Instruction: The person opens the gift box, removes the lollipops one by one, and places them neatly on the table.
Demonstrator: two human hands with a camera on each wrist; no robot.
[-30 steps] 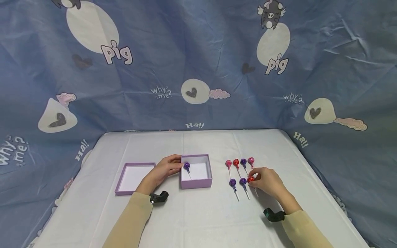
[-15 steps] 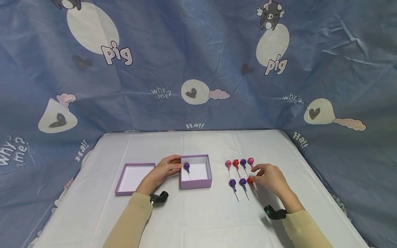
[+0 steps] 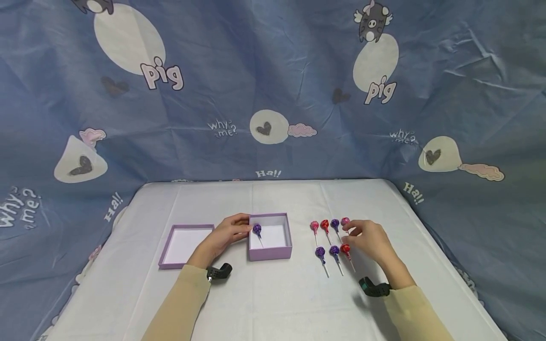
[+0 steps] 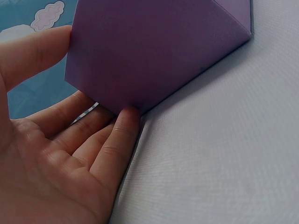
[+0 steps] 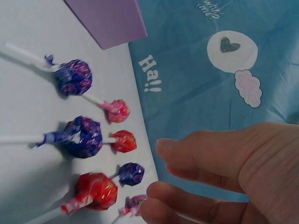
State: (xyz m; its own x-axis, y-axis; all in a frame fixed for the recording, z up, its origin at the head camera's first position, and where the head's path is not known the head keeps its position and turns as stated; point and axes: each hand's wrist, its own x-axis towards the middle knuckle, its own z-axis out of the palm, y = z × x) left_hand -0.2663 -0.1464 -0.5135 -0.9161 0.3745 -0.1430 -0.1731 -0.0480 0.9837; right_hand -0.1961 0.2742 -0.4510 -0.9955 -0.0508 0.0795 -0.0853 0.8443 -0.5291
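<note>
My left hand [image 3: 223, 237] rests against the left wall of a purple box [image 3: 270, 254], whose inside is white. In the left wrist view, its fingertips [image 4: 126, 116] touch the outer wall near the bottom edge. One purple lollipop [image 3: 257, 229] lies inside the box. My right hand [image 3: 370, 240] hovers over the right end of two lollipop rows, thumb and fingers apart, holding nothing. Nearest to its fingertips is a pink lollipop [image 3: 345, 221] in the back row, its stick partly hidden. Just in front lies a red lollipop [image 3: 345, 248].
Left of the box lies its shallow purple lid [image 3: 185, 246], inside up. The back row also has a pink lollipop [image 3: 314, 225], a red one and a purple one. Two purple lollipops [image 3: 320, 252] share the front row. Behind the white table hangs a blue printed cloth [image 3: 213, 156].
My right hand has drawn away from the red lollipop in the front row, leaving it lying there, and moved back toward the pink one. The left hand stays on the box.
</note>
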